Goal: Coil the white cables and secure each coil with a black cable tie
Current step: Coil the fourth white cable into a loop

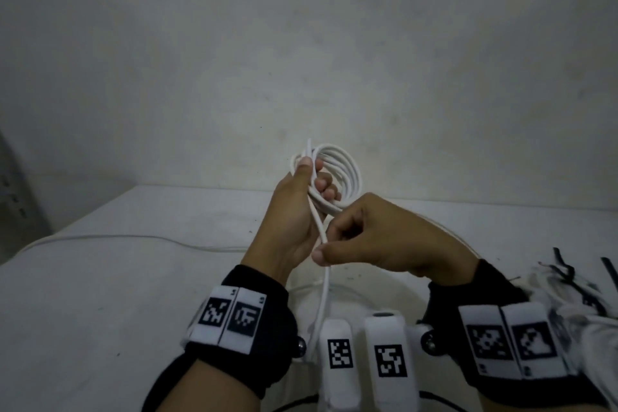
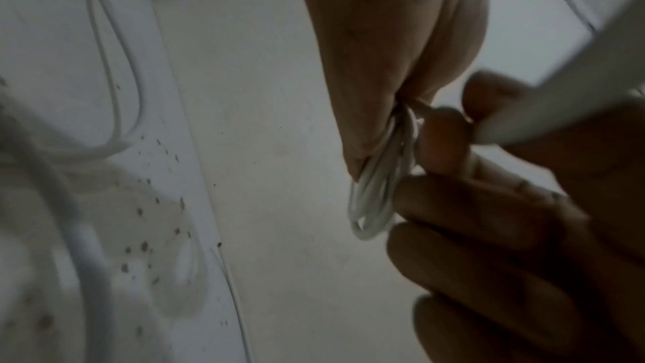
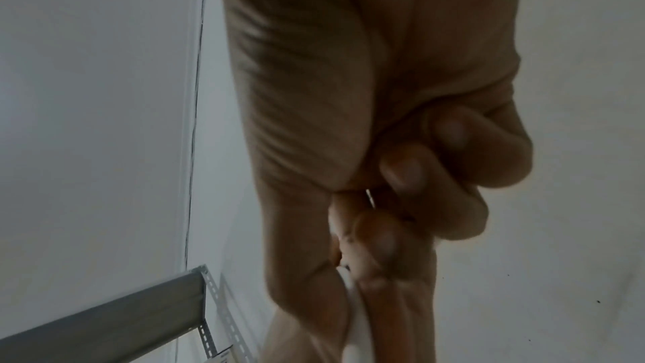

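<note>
A white cable coil (image 1: 344, 174) of several loops is held up above the table, gripped by my left hand (image 1: 301, 204) with thumb and fingers curled round one side of it. The same coil (image 2: 376, 192) shows edge-on in the left wrist view. The cable's loose strand (image 1: 322, 264) runs down from the coil, pinched by my right hand (image 1: 361, 237) between thumb and forefinger just below the left hand. In the right wrist view only a sliver of white cable (image 3: 356, 319) shows between the fingers. Black cable ties (image 1: 568, 273) lie at the right edge.
The white table (image 1: 117, 294) carries more loose white cable (image 1: 133, 238) trailing left. A heap of white cables (image 1: 575, 298) lies beside the ties at the right. The bare wall stands close behind. A grey metal shelf rail (image 3: 104, 313) shows in the right wrist view.
</note>
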